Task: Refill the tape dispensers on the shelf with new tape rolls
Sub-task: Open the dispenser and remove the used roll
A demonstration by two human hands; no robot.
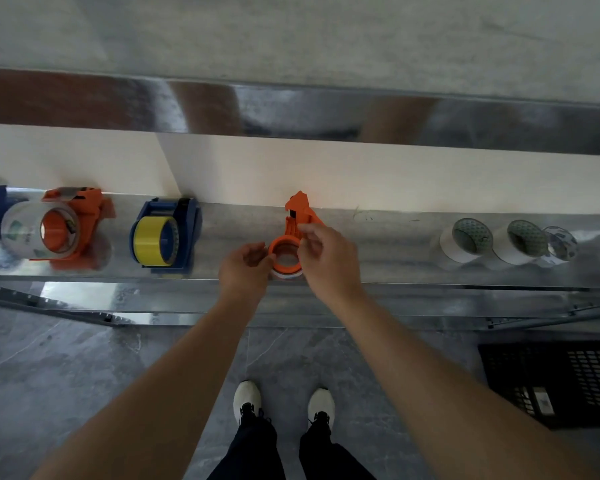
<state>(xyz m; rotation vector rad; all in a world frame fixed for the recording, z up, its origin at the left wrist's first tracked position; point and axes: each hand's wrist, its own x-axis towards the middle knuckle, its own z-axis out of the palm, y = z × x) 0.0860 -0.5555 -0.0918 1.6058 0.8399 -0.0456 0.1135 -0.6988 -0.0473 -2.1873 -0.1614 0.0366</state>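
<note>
Both bare forearms reach forward; the left hand (246, 268) curls its fingers against the orange dispenser (297, 207); the right hand (329, 261) pinches it between thumb and fingers.

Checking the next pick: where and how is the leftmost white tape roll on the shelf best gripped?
Probably pinch the leftmost white tape roll through its rim: thumb in the open core, fingers on its bare left wall, coming from the front-left. Its core faces the viewer, and another white roll crowds its right side.

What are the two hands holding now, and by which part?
The orange tape dispenser: the left hand pinches the left rim of its round hub, the right hand grips the hub's upper right side.
</note>
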